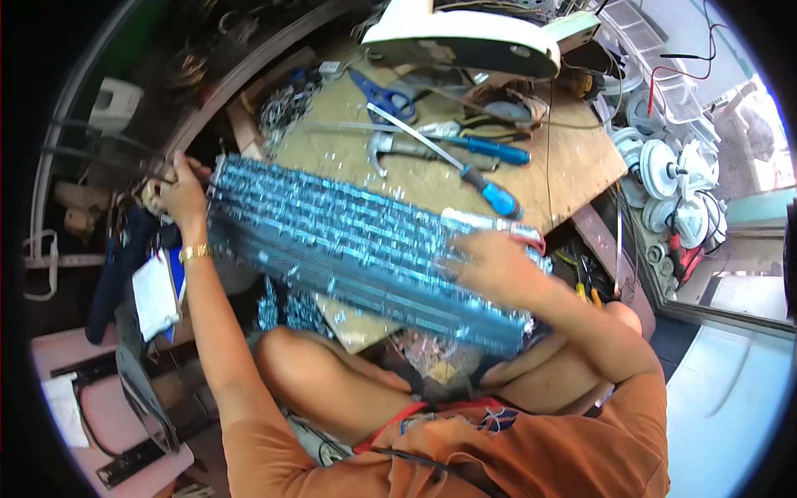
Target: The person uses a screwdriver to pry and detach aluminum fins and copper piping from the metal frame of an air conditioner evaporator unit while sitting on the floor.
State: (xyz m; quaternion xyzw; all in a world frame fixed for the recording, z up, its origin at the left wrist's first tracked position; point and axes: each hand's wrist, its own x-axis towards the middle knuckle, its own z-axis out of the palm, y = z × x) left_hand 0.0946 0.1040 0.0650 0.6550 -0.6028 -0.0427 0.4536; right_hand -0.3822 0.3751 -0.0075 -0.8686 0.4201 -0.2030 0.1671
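Across my lap and the board lies a long slab of shiny blue-silver strips point(332, 220), its top patterned in rows and its near side darker and smooth. It slants down from left to right. At its far left end is my left hand point(184, 195), closed on the slab's edge, with a gold bracelet at the wrist. My right hand point(498, 267) rests over the slab's right part. Its fingers are smeared by motion, so I cannot make out whether they pinch anything. Behind that hand lies a white tube-like piece point(481, 221), partly covered.
The wooden board point(581, 158) bears a hammer point(415, 148), blue-handled screwdrivers point(490, 192), pliers point(490, 129), blue scissors point(383, 95) and a pile of metal bits point(286, 112). A white appliance housing point(465, 33) stands at the back. White spools point(660, 166) crowd the right.
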